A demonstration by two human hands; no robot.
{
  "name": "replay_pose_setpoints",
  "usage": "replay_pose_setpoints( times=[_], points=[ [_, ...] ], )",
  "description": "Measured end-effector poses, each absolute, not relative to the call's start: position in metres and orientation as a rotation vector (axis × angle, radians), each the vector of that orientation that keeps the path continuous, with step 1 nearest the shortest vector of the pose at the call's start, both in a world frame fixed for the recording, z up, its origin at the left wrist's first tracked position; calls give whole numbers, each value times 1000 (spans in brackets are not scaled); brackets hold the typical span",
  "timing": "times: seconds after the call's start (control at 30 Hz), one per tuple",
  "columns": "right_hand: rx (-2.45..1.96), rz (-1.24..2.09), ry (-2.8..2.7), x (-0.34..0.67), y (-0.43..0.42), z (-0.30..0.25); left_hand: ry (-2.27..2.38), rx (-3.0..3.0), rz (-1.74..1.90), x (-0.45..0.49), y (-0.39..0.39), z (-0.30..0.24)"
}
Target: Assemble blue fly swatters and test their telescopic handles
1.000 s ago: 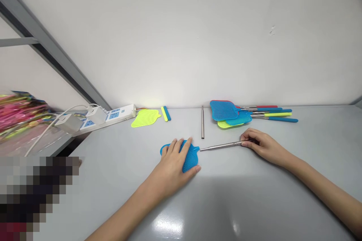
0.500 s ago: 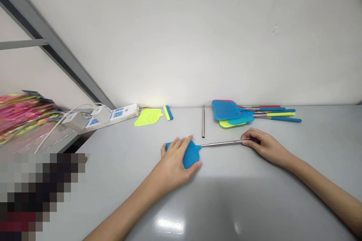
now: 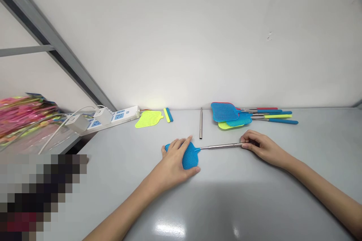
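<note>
My left hand (image 3: 172, 156) lies over a blue plastic fly swatter head (image 3: 190, 159), holding it flat on the grey table (image 3: 226, 196), with the fingers hiding much of the mesh. My right hand (image 3: 256, 147) pinches the end of a telescopic steel rod (image 3: 220, 146). The rod's other end meets the narrow neck of the blue head. Just beyond the hands, a second steel rod (image 3: 201, 123) lies on the table, pointing toward the wall.
A pile of finished swatters (image 3: 224, 112) with coloured grips lies at the back right. A yellow swatter head (image 3: 149, 119) and loose grips (image 3: 168, 115) lie at the back left, near a white power strip (image 3: 118, 116) and pink wrapped goods (image 3: 22, 118). A pixelated patch covers the lower left.
The rod's tip has closed the small gap to the blue head's neck and now meets it. Both hands stay on the same objects, and the view has shifted slightly.
</note>
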State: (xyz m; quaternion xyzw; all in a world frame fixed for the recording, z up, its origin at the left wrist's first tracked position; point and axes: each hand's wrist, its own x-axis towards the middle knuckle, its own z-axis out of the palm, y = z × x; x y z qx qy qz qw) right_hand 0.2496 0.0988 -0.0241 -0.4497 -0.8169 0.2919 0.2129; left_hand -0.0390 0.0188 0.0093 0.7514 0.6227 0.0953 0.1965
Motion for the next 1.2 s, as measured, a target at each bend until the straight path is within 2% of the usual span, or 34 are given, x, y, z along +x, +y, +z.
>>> replay_pose_setpoints(
  times=[0.47,0.87,1.2],
  points=[
    [-1206,805,-2278,252,99,-19,1779,2078,297,-34,18,5],
    [-1202,806,-2196,254,100,-18,1679,1966,579,-21,7,11],
    [-1202,679,-2193,266,104,-14,1678,2142,529,-18,6,-3]
  ],
)
